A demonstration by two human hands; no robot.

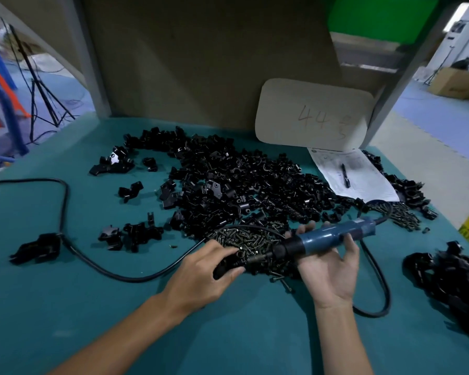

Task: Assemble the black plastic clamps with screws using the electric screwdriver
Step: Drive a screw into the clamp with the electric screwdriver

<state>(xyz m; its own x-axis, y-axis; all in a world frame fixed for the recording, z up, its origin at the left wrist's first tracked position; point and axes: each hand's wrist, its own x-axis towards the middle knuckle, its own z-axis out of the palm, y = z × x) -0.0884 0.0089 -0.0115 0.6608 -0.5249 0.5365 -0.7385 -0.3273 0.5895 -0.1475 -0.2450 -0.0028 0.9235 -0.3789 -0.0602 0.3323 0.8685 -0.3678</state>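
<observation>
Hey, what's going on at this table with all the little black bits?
A person is putting clamps together. Their right hand holds a blue electric screwdriver, its tip pointed at a black clamp gripped by the left hand, over a pile of screws. A heap of loose clamp parts lies behind on the green table.

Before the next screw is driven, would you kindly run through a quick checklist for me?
1. Electric screwdriver held in right hand: ok.
2. Black clamp gripped by left hand at the tip: ok.
3. Bit seated in a screw: cannot tell, hidden.
4. Screws within reach: ok, the pile lies by the hands.
5. Cord clear of the pile: not ok, it crosses the screws.
</observation>
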